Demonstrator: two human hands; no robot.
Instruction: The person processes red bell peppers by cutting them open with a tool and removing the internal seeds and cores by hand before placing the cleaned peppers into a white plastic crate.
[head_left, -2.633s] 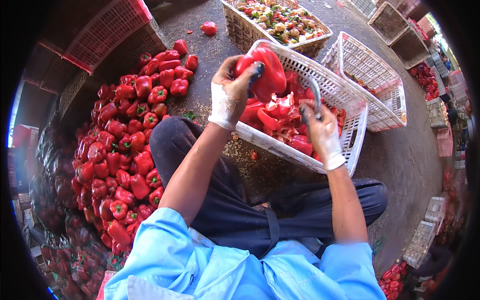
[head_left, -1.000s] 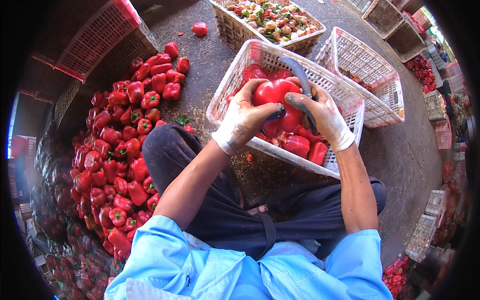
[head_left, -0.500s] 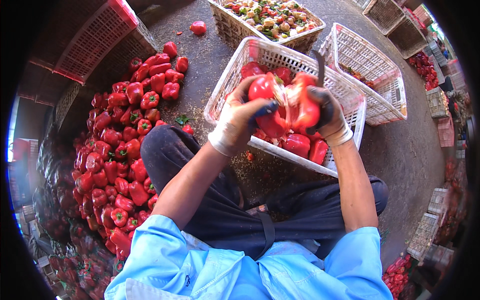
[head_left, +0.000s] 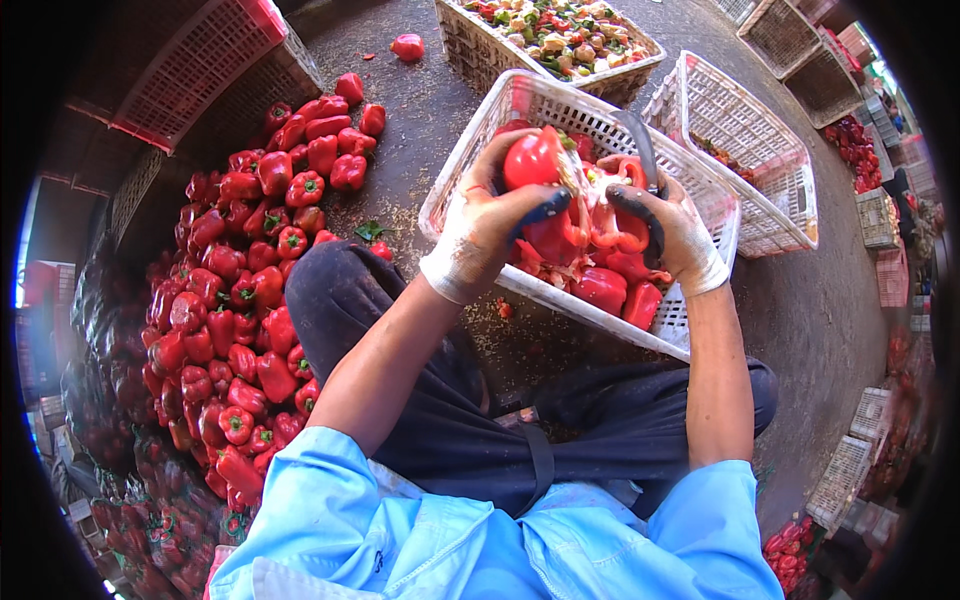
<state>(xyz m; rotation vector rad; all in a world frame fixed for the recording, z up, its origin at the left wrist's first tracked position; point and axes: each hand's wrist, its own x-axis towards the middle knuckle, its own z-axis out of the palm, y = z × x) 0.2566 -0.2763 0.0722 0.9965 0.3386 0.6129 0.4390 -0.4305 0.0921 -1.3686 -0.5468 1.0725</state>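
A red bell pepper is split open between my hands, its pale core showing. My left hand (head_left: 478,225), in a dirty white glove with dark thumb, is closed round one pepper half (head_left: 533,158). My right hand (head_left: 685,228), likewise gloved, grips the other half (head_left: 620,232), and a dark curved knife (head_left: 638,138) sticks up from the same hand. Both hands hover over a white plastic crate (head_left: 452,170) holding opened red pepper pieces (head_left: 600,290). The fingers beneath the pepper are partly hidden.
A large heap of whole red peppers (head_left: 240,320) lies left of my knee. Behind the crate stands another crate of cores and scraps (head_left: 570,40); to its right is a white crate (head_left: 740,110) with a few scraps. A single pepper (head_left: 407,47) lies on the floor.
The pepper halves have been spread further, with the right-hand half turned so its hollow inside shows. My right hand has shifted slightly right. The knife has tilted. The whole view has shifted a little.
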